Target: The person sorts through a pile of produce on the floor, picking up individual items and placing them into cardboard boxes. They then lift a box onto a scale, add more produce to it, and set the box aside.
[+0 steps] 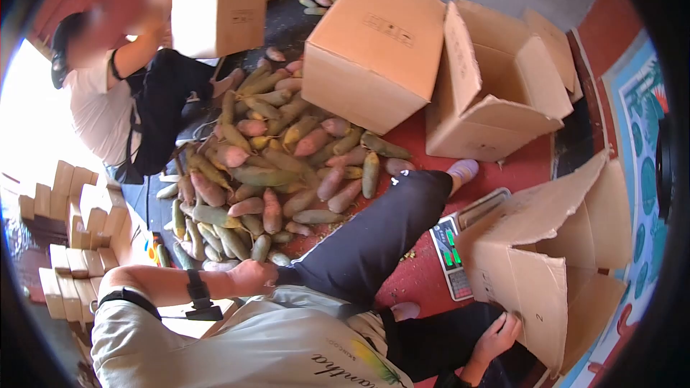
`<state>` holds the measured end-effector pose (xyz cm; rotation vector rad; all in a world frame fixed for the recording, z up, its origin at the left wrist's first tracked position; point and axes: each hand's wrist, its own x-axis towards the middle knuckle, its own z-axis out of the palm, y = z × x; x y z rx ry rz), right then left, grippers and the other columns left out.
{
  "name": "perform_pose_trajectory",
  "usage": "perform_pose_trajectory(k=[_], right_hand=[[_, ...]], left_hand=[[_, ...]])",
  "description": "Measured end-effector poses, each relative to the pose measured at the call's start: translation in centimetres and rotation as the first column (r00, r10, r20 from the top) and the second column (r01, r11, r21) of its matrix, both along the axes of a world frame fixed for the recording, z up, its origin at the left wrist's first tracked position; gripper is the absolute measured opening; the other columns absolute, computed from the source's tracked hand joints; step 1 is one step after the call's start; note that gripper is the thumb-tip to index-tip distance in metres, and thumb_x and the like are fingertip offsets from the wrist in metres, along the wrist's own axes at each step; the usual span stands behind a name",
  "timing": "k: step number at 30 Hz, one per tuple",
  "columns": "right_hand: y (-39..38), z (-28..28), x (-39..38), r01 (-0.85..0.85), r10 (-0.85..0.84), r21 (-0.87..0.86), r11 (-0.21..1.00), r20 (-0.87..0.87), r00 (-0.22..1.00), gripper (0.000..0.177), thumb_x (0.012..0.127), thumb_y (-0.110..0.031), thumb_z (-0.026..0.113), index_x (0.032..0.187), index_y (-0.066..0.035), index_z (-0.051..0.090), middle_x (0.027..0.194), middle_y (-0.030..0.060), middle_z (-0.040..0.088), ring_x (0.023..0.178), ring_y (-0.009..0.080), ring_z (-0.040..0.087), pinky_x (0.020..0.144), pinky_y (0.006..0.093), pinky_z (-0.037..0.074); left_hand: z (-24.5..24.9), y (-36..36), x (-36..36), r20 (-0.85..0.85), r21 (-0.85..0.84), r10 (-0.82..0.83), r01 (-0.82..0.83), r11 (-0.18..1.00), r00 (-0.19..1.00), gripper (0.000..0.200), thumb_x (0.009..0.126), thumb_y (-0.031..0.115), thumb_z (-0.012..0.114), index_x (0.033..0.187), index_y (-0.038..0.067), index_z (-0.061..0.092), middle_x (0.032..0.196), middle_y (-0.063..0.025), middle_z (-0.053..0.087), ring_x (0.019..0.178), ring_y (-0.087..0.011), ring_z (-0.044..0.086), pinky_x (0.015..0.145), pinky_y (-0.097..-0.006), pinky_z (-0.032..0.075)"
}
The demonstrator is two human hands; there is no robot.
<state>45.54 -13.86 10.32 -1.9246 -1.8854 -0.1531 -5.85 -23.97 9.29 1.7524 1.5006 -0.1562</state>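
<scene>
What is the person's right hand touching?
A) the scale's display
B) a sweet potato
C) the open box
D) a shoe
C: the right hand lies with its fingers against the lower edge of the open box, beside the scale.

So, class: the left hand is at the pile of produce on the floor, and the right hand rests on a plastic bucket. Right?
No: the head view shows the right hand on a cardboard box, not a bucket. The left hand is at the pile of produce on the floor.
</scene>
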Motion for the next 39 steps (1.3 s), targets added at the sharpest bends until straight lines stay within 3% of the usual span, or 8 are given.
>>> perform_pose_trajectory(k=[11, 15, 17, 22, 25, 27, 31, 39], right_hand=[[0.9, 0.4, -1.3, -0.027, 0.029, 0.072, 0.997, -0.025, 0.999, 0.008, 0.084, -0.004, 0.051, 0.084, 0.004, 0.053, 0.082, 0.0180, 0.052, 0.077, 0.0351, 0.052, 0.070, 0.0418, 0.043], [0.6, 0.4, -1.4, -0.044, 0.046, 0.054, 0.998, -0.036, 0.998, 0.008, 0.085, -0.004, 0.050, 0.085, 0.004, 0.053, 0.082, 0.0182, 0.052, 0.077, 0.0351, 0.052, 0.070, 0.0415, 0.043], [0.3, 0.1, -0.8, -0.036, 0.038, 0.058, 0.998, -0.045, 0.998, 0.010, 0.086, -0.006, 0.050, 0.085, 0.004, 0.053, 0.084, 0.0185, 0.051, 0.080, 0.0356, 0.052, 0.074, 0.0412, 0.043], [-0.5, 0.0, 0.2, -0.030, 0.030, 0.010, 1.000, -0.041, 0.999, 0.013, 0.088, -0.007, 0.049, 0.087, 0.005, 0.054, 0.085, 0.0186, 0.053, 0.081, 0.0344, 0.052, 0.076, 0.0407, 0.043], [-0.8, -0.2, 0.6, -0.035, 0.035, 0.011, 0.999, -0.033, 0.999, 0.014, 0.089, -0.007, 0.049, 0.089, 0.006, 0.054, 0.086, 0.0184, 0.053, 0.082, 0.0341, 0.052, 0.077, 0.0404, 0.043], [-0.8, -0.1, 0.8, -0.048, 0.048, 0.020, 0.999, -0.036, 0.998, 0.014, 0.089, -0.007, 0.048, 0.089, 0.006, 0.054, 0.087, 0.0181, 0.054, 0.082, 0.0338, 0.052, 0.078, 0.0404, 0.043], [-1.0, 0.1, 0.4, -0.038, 0.038, 0.019, 0.999, -0.048, 0.998, 0.013, 0.089, -0.006, 0.048, 0.089, 0.006, 0.054, 0.086, 0.0181, 0.054, 0.082, 0.0338, 0.052, 0.077, 0.0401, 0.043], [-0.9, 0.1, 0.5, -0.053, 0.054, 0.022, 0.998, -0.053, 0.997, 0.013, 0.089, -0.006, 0.048, 0.088, 0.006, 0.054, 0.084, 0.0184, 0.053, 0.080, 0.0340, 0.052, 0.076, 0.0397, 0.043]], left_hand=[[0.0, 0.4, 1.7, -0.173, 0.095, 0.054, -0.038, 0.995, 0.983, 0.006, 0.067, 0.012, 0.057, 0.071, 0.007, 0.055, 0.070, -0.0127, 0.058, 0.068, -0.0315, 0.061, 0.059, -0.0414, 0.049], [-0.6, -0.6, 0.2, -0.089, 0.042, 0.085, -0.082, 0.996, 0.992, 0.003, 0.071, 0.011, 0.055, 0.071, 0.008, 0.054, 0.071, -0.0125, 0.058, 0.067, -0.0324, 0.060, 0.059, -0.0416, 0.048], [-0.4, -0.9, -1.1, 0.163, -0.021, 0.065, -0.062, 0.998, 0.984, 0.003, 0.073, 0.010, 0.057, 0.076, 0.007, 0.056, 0.076, -0.0097, 0.057, 0.073, -0.0270, 0.060, 0.065, -0.0367, 0.049], [1.1, -1.6, -2.0, 0.242, -0.311, 0.264, -0.183, 0.933, 0.934, 0.012, 0.073, 0.003, 0.063, 0.085, 0.006, 0.062, 0.085, -0.0081, 0.058, 0.083, -0.0193, 0.061, 0.073, -0.0303, 0.049], [0.2, -2.5, -2.1, 0.250, -0.204, 0.166, -0.116, 0.972, 0.954, 0.014, 0.071, 0.004, 0.063, 0.084, 0.006, 0.061, 0.083, -0.0089, 0.056, 0.080, -0.0234, 0.061, 0.070, -0.0341, 0.050], [0.5, -2.1, -1.2, 0.056, -0.038, -0.054, 0.056, 0.998, 0.997, 0.015, 0.068, 0.009, 0.065, 0.082, 0.006, 0.059, 0.082, -0.0099, 0.054, 0.081, -0.0271, 0.060, 0.067, -0.0380, 0.049], [2.1, -2.0, 1.1, -0.083, 0.106, 0.032, -0.023, 0.994, 0.996, 0.018, 0.066, 0.007, 0.059, 0.084, 0.006, 0.056, 0.083, -0.0108, 0.053, 0.075, -0.0321, 0.060, 0.062, -0.0425, 0.048], [-0.8, -1.4, 1.7, 0.107, 0.257, 0.117, -0.141, 0.956, 0.987, 0.011, 0.068, 0.003, 0.057, 0.076, 0.003, 0.051, 0.074, -0.0142, 0.053, 0.071, -0.0351, 0.057, 0.059, -0.0405, 0.046]])
